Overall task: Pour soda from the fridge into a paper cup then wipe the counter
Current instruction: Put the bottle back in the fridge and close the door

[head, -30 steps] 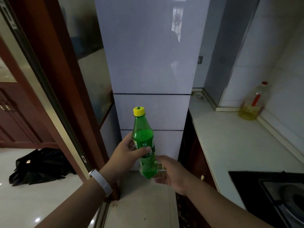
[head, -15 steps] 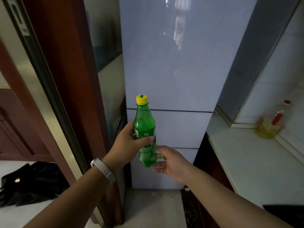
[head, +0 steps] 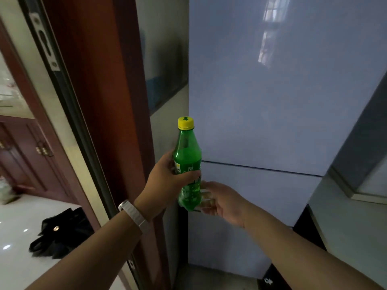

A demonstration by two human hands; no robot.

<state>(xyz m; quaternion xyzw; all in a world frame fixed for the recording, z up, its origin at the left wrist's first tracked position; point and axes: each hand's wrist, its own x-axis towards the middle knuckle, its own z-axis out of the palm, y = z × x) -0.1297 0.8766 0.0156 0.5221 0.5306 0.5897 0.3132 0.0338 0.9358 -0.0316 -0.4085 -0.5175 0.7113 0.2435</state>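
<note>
A green soda bottle [head: 187, 155] with a yellow cap stands upright in front of the shut pale fridge [head: 272, 101]. My left hand [head: 165, 181], with a white wristband, is wrapped around the bottle's labelled middle. Coming in from the right, my right hand [head: 224, 201] has its thumb and fingertips against the bottle's lower part and base. The bottle hides part of those fingers. No paper cup is in view.
A red-brown door frame [head: 100, 101] rises just left of the fridge. On the shiny floor beyond it lies a black bag [head: 60, 233]. A strip of pale counter [head: 345, 216] shows at the right edge, with dark cabinet below.
The view has swung left and nearer the fridge, so the oil bottle and stove have left the frame. Both hands keep the same hold on the bottle.
</note>
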